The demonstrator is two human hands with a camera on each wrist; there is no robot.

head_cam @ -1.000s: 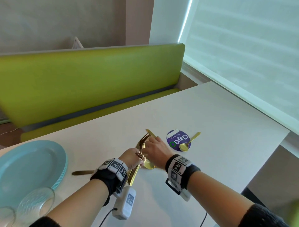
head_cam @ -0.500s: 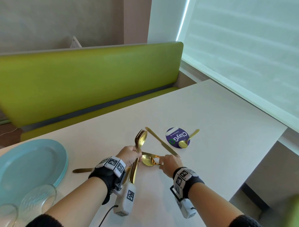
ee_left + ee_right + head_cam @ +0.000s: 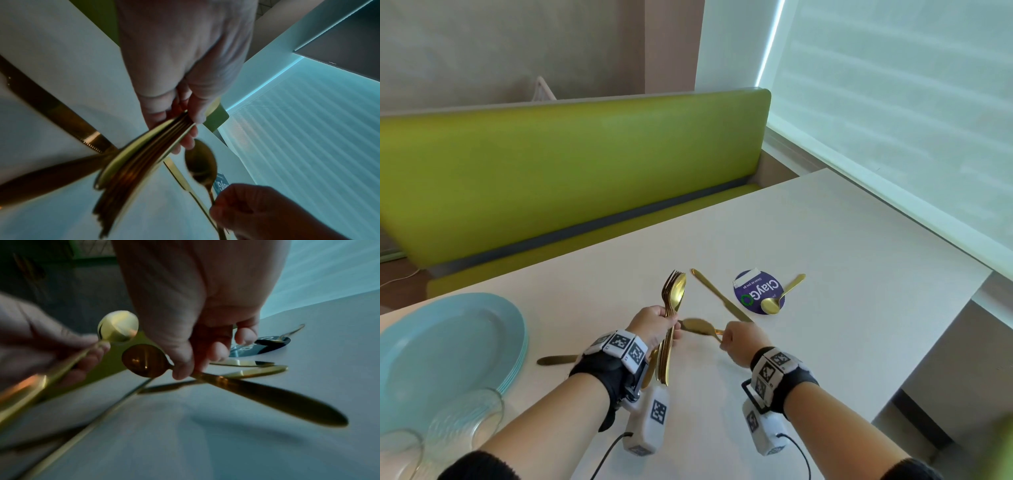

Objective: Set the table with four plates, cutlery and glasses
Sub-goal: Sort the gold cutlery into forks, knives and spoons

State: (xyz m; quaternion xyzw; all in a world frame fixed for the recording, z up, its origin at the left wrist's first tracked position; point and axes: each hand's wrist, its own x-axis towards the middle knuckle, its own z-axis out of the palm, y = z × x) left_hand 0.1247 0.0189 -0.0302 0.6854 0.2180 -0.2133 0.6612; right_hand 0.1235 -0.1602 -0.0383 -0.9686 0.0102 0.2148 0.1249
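My left hand (image 3: 654,325) grips a bundle of gold forks and spoons (image 3: 671,315) held upright over the white table (image 3: 842,257); the bundle (image 3: 139,155) fills the left wrist view. My right hand (image 3: 743,342) pinches the handle of one gold spoon (image 3: 698,326), bowl pointing at the left hand; that spoon (image 3: 144,361) shows in the right wrist view, lifted off the table. A gold knife (image 3: 719,296) lies beyond both hands. A small gold spoon (image 3: 780,295) rests on a purple round sticker (image 3: 755,289). Another knife (image 3: 556,359) lies left of my wrist.
A stack of pale blue plates (image 3: 441,346) sits at the left, with clear glasses (image 3: 462,421) in front of it at the near edge. A green bench (image 3: 568,171) runs behind the table. The table's right edge (image 3: 941,329) drops off beside a blinded window.
My right hand let go of the bundle, moved right and down to the table, and picked up one spoon by its handle. The left hand kept the bundle.
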